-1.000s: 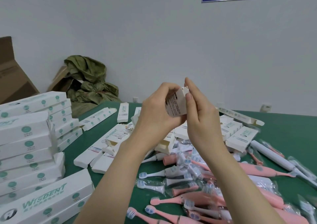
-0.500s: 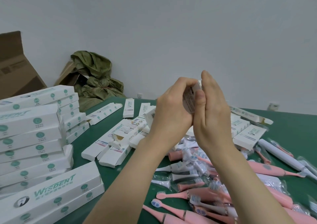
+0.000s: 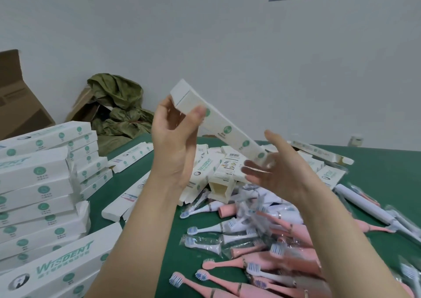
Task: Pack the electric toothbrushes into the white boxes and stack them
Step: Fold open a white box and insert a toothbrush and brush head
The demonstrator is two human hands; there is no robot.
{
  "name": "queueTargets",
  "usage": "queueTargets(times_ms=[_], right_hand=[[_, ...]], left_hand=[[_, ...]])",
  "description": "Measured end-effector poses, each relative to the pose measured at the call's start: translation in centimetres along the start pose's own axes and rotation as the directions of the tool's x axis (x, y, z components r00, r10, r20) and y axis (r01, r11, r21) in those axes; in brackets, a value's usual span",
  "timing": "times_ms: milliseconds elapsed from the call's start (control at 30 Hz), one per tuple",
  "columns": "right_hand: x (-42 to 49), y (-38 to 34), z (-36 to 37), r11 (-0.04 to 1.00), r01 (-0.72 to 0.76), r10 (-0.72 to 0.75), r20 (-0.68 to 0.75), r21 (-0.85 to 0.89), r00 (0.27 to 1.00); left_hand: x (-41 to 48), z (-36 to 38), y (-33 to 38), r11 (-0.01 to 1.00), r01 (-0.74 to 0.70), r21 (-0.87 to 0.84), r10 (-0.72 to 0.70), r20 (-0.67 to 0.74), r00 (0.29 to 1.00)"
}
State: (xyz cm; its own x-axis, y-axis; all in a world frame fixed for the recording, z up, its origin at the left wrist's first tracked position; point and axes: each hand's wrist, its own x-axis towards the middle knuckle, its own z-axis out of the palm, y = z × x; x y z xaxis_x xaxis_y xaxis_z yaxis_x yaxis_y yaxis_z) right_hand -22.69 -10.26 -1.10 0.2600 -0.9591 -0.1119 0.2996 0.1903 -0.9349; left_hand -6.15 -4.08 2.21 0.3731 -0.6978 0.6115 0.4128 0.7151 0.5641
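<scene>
Nearest me, the loose pink plastic electric toothbrushes (image 3: 273, 272) lie heaped on the green table (image 3: 376, 174), many beside bagged brush heads, so plenty is left to pack. To my left the stack of closed white cardboard boxes with green print (image 3: 41, 183) stands several layers high; I judge that part done. Above the heap, my right hand (image 3: 280, 172) is spread open, fingers loose just beside the low end of a long white cardboard box (image 3: 218, 124), gripping nothing. My left hand (image 3: 175, 142) pinches that box by its upper end, thumb and fingers closed on it, tilted in the air. Beyond lie empty white cartons (image 3: 221, 167), some open-ended, waiting to be filled.
</scene>
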Motion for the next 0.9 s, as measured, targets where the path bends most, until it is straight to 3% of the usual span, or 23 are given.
queueTargets(times_ms=[67, 133, 200, 267, 300, 367, 433, 500, 567, 700, 833, 900], right_hand=[[0.1, -0.1, -0.3, 0.960, 0.018, -0.012, -0.022, 0.280, 1.000], [0.5, -0.1, -0.7, 0.949, 0.171, -0.126, -0.178, 0.266, 0.976], [0.7, 0.1, -0.8, 0.945, 0.307, -0.267, -0.277, 0.113, 0.923], [0.5, 0.3, -0.6, 0.913, 0.396, -0.407, -0.306, -0.099, 0.861], [0.2, 0.4, -0.3, 0.881, 0.431, -0.472, -0.286, -0.197, 0.834], [-0.3, 0.6, 0.4, 0.818, 0.488, -0.553, -0.186, -0.303, 0.812], [-0.9, 0.8, 1.5, 0.795, 0.495, -0.552, -0.082, -0.349, 0.830], [-1.2, 0.8, 2.4, 0.811, 0.482, -0.518, -0.025, -0.332, 0.855], [-1.4, 0.6, 2.9, 0.833, 0.466, -0.498, -0.039, -0.298, 0.866], [-1.3, -0.1, 2.3, 0.716, 0.471, -0.608, -0.128, -0.515, 0.783], [-1.8, -1.0, 1.7, 0.879, 0.421, -0.454, -0.121, -0.222, 0.883], [-1.9, -1.0, 1.6, 0.887, 0.418, -0.439, -0.077, -0.197, 0.895]], left_hand=[[0.2, -1.2, -0.4, 0.992, 0.130, -0.003, -0.130, -0.055, 0.990], [0.5, -2.4, -0.7, 0.951, 0.258, 0.171, -0.214, -0.237, 0.947], [0.7, -3.4, -1.3, 0.784, 0.325, 0.529, -0.098, -0.413, 0.906], [0.5, -3.5, -1.7, 0.601, 0.189, 0.777, 0.097, -0.305, 0.947], [0.4, -3.3, -1.9, 0.574, 0.082, 0.815, 0.126, -0.186, 0.974], [0.0, -2.4, -2.3, 0.550, -0.072, 0.832, 0.052, 0.051, 0.997], [-0.6, -1.5, -2.9, 0.404, -0.193, 0.894, -0.069, 0.240, 0.968], [-1.0, -1.0, -3.6, 0.259, -0.294, 0.920, -0.119, 0.333, 0.935], [-1.3, -1.0, -3.9, 0.246, -0.308, 0.919, -0.107, 0.341, 0.934], [-1.5, -0.8, -3.4, 0.355, -0.345, 0.869, -0.113, 0.407, 0.907], [-2.0, 0.1, -3.1, 0.212, -0.458, 0.863, -0.189, 0.496, 0.847], [-2.0, 0.2, -3.0, 0.234, -0.399, 0.887, -0.253, 0.452, 0.855]])
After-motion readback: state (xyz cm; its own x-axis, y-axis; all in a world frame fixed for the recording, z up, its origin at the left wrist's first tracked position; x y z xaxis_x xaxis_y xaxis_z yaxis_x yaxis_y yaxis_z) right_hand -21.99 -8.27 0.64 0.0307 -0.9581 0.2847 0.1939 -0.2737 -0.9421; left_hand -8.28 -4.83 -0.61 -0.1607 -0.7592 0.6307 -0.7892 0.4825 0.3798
